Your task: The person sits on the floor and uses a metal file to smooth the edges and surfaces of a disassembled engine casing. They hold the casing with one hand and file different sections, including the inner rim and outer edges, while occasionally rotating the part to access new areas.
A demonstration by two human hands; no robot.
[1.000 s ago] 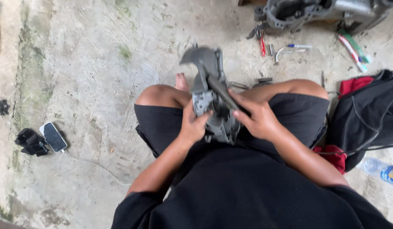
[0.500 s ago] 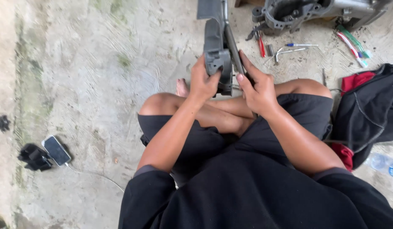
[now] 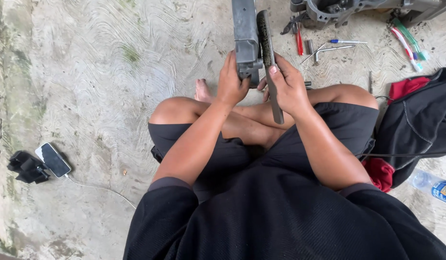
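Both hands up at 12 o'clock: left hand wrapped tight around the grey metal casing, right hand pinching the flat dark cover beside it.

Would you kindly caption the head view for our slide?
Seated cross-legged on concrete, left hand and right hand hold a grey metal part upright.

Single head-worn view, looking steeply down from above onto the seated person's lap and crossed legs. Close range: arms fill centre frame. Concrete floor surrounds, extending ahead to top edge.
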